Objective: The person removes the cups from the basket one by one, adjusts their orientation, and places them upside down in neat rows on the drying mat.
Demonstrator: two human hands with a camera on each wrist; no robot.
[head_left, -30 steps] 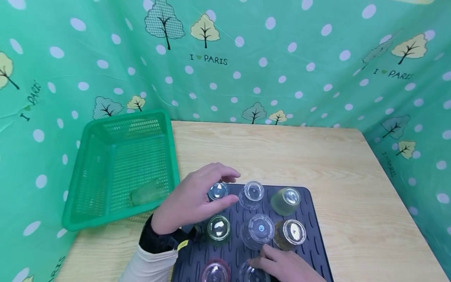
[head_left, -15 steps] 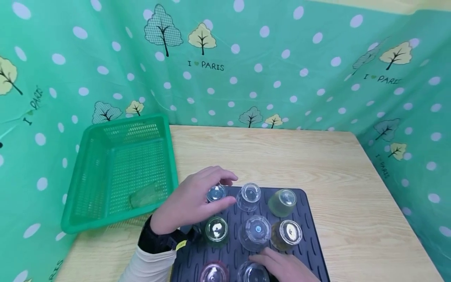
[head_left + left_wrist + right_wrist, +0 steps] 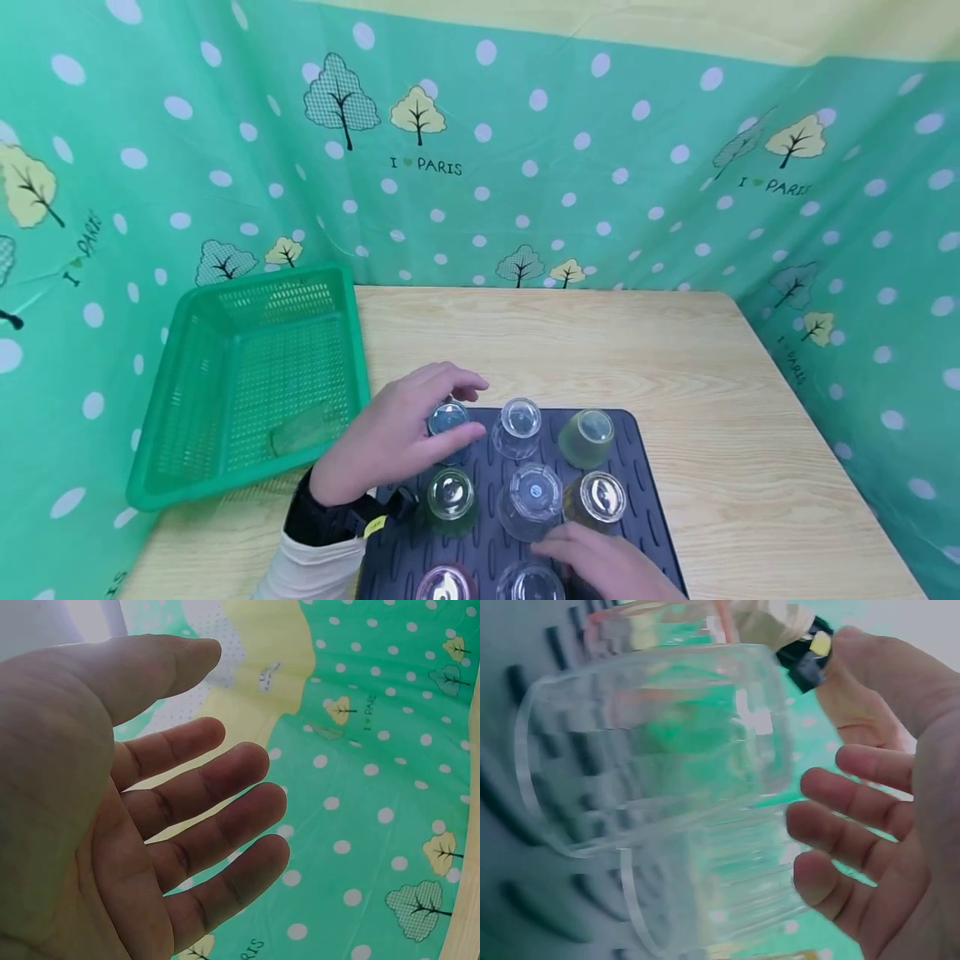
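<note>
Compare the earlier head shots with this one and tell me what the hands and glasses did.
Little changed. The camera tipped up, so everything sits lower and more to the left in view. The left hand stays curled over the blue-tinted glass at the mat's far left corner; the glass has not left the mat. The right hand remains beside the near clear glass. The other glasses and the green basket kept their places.
</note>
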